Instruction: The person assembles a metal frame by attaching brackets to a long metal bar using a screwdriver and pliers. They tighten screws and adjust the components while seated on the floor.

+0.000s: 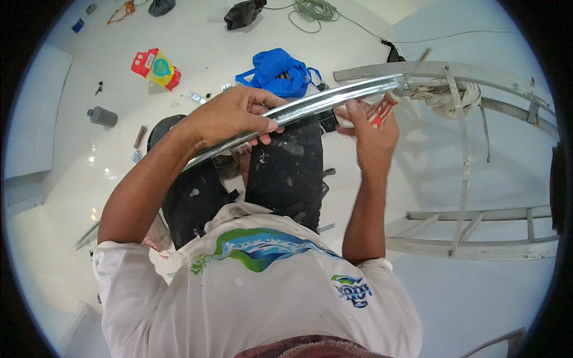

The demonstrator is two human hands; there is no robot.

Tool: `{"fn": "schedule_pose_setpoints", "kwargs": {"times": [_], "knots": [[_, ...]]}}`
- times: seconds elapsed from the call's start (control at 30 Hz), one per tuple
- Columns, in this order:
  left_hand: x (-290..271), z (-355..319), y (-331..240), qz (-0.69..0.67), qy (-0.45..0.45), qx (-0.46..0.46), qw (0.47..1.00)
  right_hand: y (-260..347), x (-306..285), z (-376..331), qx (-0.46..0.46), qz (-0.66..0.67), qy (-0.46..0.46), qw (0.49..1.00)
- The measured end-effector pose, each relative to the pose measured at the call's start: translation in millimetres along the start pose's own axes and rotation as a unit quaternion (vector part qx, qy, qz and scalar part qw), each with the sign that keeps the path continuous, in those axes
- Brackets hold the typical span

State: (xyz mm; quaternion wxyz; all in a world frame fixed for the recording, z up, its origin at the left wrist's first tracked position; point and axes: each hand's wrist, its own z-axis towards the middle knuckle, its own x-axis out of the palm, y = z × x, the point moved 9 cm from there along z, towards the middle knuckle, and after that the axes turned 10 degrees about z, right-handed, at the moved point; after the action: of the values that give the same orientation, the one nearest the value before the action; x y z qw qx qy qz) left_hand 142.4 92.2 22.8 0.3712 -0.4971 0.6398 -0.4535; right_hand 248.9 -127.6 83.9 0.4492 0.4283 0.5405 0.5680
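A long, shiny metal channel [340, 92] lies slantwise across my lap, its far end up to the right. My left hand [230, 116] is closed around its middle, the fingers curled under and the thumb on the near side. Near the channel's far end, my right hand [376, 137] is closed on a red and white object [383, 111]. The fingers partly hide that object, so its kind is unclear. My right thumb is at the channel's lower edge; whether it touches cannot be told. The channel's near end passes behind my left forearm.
A blue bag [277, 73] sits on the floor ahead, with a red and yellow packet [157, 68] to its left. A grey bottle [102, 117] lies farther left. A metal ladder [462, 161] with a cloth [444, 98] stands right. Coiled green cable [315, 10] lies far ahead.
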Motion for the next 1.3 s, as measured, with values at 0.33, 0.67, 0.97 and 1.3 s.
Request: {"fn": "schedule_pose_setpoints", "kwargs": {"times": [0.33, 0.67, 0.97, 1.3], "knots": [[8, -12, 18, 0.109, -0.075, 0.053, 0.99, 173, 10, -56, -0.164, -0.373, 0.226, 0.885], [10, -23, 15, 0.198, -0.12, 0.073, 0.97, 170, 136, -74, -0.283, -0.518, 0.354, 0.725], [6, -25, 30, 0.197, -0.075, 0.049, 0.976, 143, 159, -72, -0.287, -0.565, 0.397, 0.663], [-2, -34, 39, 0.183, -0.077, 0.05, 0.979, 135, 173, -72, -0.249, -0.545, 0.407, 0.689]]}}
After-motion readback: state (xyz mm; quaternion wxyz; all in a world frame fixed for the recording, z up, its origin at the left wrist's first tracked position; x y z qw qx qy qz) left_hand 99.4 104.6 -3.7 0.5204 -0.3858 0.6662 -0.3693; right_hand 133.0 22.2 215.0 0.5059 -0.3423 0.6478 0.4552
